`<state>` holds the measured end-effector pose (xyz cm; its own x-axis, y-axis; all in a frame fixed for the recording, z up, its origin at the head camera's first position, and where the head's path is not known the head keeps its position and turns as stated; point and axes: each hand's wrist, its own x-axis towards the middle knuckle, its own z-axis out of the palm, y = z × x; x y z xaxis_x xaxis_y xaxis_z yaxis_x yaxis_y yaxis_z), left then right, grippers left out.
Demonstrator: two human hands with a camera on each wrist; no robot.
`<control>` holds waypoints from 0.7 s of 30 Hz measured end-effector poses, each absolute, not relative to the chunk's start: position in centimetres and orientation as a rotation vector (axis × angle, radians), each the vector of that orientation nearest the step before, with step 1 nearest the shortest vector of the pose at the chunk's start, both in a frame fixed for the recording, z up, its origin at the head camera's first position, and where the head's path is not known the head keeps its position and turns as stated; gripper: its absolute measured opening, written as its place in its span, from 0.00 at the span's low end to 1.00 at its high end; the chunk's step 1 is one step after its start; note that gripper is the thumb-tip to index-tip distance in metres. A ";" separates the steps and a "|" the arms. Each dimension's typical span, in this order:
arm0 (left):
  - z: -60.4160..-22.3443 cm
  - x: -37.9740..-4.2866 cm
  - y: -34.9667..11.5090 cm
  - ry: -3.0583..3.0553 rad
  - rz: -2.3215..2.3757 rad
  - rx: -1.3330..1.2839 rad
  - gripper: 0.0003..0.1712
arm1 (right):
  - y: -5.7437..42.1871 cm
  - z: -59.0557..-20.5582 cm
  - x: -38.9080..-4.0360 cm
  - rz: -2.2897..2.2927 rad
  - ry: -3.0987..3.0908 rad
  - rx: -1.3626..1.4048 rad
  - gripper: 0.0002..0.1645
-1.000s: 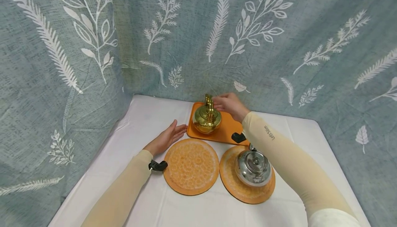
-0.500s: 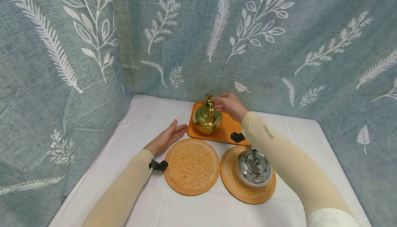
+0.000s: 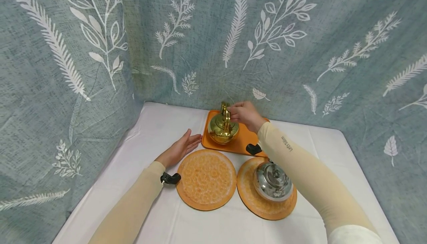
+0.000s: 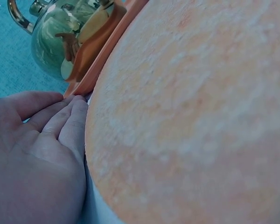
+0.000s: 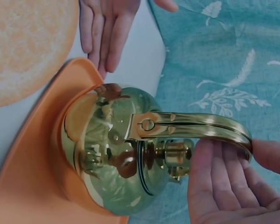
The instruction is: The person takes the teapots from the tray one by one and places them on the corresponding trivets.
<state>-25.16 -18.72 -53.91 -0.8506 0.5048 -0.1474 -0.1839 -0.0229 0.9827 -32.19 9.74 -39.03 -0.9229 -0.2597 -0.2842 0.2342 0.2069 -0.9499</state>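
A shiny gold kettle (image 3: pixel 220 130) with an arched handle (image 5: pixel 196 125) stands upright on the left part of an orange tray (image 3: pixel 248 139). My right hand (image 3: pixel 245 114) is at that handle. In the right wrist view its fingers (image 5: pixel 221 175) pass under the arch and the thumb (image 5: pixel 270 156) meets it at the outer end, gripping it. My left hand (image 3: pixel 179 149) lies flat on its edge, fingers straight and together, fingertips at the tray's left edge. The left wrist view shows those fingertips against the tray's rim (image 4: pixel 86 86).
Two round orange placemats lie in front of the tray: a left placemat (image 3: pixel 206 179) and a right placemat (image 3: pixel 247 184). A silver kettle (image 3: pixel 271 183) stands on the right one, under my right forearm. A patterned blue-grey curtain (image 3: pixel 200 51) borders the white table (image 3: pixel 166 120).
My right hand has dipped slightly, and its fingers have drawn in round the gold kettle's handle. The right forearm has shifted a little left. The left hand and the kettles stay put.
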 end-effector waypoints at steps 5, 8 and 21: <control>-54.0 -25.2 -18.8 1.785 1.922 0.347 0.58 | 9.5 -38.9 -32.0 -1.763 2.123 -0.014 0.25; -54.0 -25.3 -18.8 1.785 1.924 0.347 0.59 | 9.5 -39.0 -32.0 -1.768 2.132 -0.020 0.23; -54.1 -25.1 -18.9 1.792 1.923 0.344 0.61 | 9.4 -39.3 -31.9 -1.788 2.132 -0.021 0.22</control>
